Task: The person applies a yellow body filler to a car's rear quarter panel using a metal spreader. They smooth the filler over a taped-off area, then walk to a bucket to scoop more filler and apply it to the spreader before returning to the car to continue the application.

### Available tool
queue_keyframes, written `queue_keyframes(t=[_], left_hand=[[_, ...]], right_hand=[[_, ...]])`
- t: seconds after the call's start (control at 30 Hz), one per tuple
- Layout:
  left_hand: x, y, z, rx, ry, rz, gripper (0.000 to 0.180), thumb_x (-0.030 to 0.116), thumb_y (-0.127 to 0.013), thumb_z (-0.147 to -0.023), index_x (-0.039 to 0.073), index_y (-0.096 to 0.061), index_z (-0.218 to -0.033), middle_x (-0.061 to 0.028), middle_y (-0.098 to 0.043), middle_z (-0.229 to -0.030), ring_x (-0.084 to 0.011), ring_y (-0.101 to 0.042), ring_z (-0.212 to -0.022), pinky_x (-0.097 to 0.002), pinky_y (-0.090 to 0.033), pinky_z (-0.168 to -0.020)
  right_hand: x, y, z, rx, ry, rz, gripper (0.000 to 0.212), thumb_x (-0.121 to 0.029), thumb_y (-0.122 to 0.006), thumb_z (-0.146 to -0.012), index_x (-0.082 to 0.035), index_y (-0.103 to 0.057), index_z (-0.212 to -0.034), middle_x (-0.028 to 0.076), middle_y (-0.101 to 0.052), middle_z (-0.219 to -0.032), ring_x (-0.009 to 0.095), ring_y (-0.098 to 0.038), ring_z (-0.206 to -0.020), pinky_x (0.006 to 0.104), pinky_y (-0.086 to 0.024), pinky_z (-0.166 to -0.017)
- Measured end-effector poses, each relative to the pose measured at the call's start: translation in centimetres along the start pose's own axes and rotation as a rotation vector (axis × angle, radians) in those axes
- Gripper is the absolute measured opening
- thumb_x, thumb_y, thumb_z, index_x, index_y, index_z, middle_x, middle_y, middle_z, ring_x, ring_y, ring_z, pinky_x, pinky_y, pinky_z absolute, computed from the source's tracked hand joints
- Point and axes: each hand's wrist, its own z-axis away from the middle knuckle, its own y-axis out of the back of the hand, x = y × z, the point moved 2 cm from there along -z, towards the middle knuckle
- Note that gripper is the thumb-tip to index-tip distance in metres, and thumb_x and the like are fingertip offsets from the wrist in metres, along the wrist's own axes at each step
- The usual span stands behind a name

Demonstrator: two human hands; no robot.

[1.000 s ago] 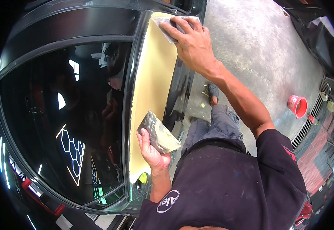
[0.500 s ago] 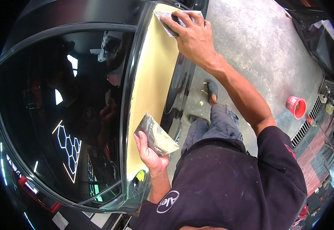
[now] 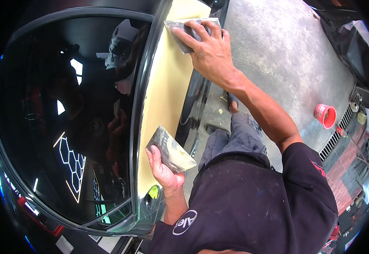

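My right hand (image 3: 213, 53) presses a wide, flat filler spreader (image 3: 184, 41) against a car door, fingers spread over its back. Under its edge lies a smooth coat of pale yellow body filler (image 3: 161, 99), running along the door below the dark window. My left hand (image 3: 166, 172) holds a second flat plate (image 3: 169, 150), grey and tilted, with yellow filler smeared over one side. The thumb lies on its face; the other fingers are mostly behind it. Near that hand is the door handle recess (image 3: 152, 195), with a bright yellow-green patch.
The black car window (image 3: 95, 139) fills the left side, full of reflections. A red bucket (image 3: 325, 116) stands on the concrete floor (image 3: 269, 55) at right, beside a drain grate (image 3: 334, 137). My feet are below the door.
My right hand has drawn the spreader slightly nearer and to the left along the door. My left hand still holds its plate, almost in the same place.
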Motion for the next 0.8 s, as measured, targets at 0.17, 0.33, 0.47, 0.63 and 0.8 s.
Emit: queue_keyframes(t=[0.17,0.33,0.47,0.63,0.8], left_hand=[[0.0,1.2,0.2,-0.025,0.009,0.011,0.025,0.025,-0.059,-0.106,0.012,-0.061,-0.126,-0.0033,-0.069,-0.117,-0.0181,-0.068,-0.105,-0.0348,-0.055,-0.091],[0.2,2.3,0.7,-0.028,-0.001,0.014,0.023,0.026,-0.059,-0.106,0.012,-0.062,-0.124,-0.0032,-0.069,-0.117,-0.018,-0.068,-0.106,-0.0346,-0.055,-0.093],[0.5,3.5,1.5,-0.026,-0.011,0.016,0.023,0.026,-0.059,-0.106,0.012,-0.062,-0.124,-0.0032,-0.069,-0.117,-0.018,-0.067,-0.107,-0.0348,-0.054,-0.094],[0.8,5.0,2.1,-0.004,-0.017,0.022,0.023,0.025,-0.058,-0.106,0.012,-0.062,-0.124,-0.0033,-0.069,-0.118,-0.0182,-0.067,-0.108,-0.0355,-0.054,-0.095],[1.0,6.5,2.6,-0.031,-0.004,0.044,0.026,0.024,-0.058,-0.106,0.011,-0.061,-0.129,-0.0039,-0.069,-0.122,-0.0189,-0.067,-0.11,-0.036,-0.053,-0.097]], right_hand=[[-1.4,0.3,1.3,-0.019,0.008,-0.014,0.077,0.001,-0.067,-0.077,-0.035,-0.057,-0.144,0.002,-0.052,-0.144,0.032,-0.043,-0.133,0.0544,-0.037,-0.102],[-2.8,0.1,2.9,-0.031,0.035,-0.036,0.07,-0.005,-0.07,-0.08,-0.034,-0.059,-0.143,0.007,-0.051,-0.146,0.036,-0.043,-0.132,0.0613,-0.037,-0.097],[-4.3,0.4,4.1,-0.032,0.051,-0.069,0.068,-0.007,-0.072,-0.081,-0.034,-0.06,-0.143,0.009,-0.051,-0.146,0.038,-0.043,-0.132,0.0651,-0.036,-0.095],[-6.2,0.7,5.7,-0.049,0.049,-0.061,0.076,0.0,-0.067,-0.078,-0.035,-0.058,-0.144,0.006,-0.05,-0.146,0.037,-0.042,-0.133,0.0615,-0.036,-0.1],[-7.9,1.1,7.3,-0.062,0.059,-0.051,0.076,0.001,-0.066,-0.078,-0.035,-0.058,-0.144,0.007,-0.05,-0.146,0.037,-0.042,-0.134,0.0636,-0.036,-0.1]])
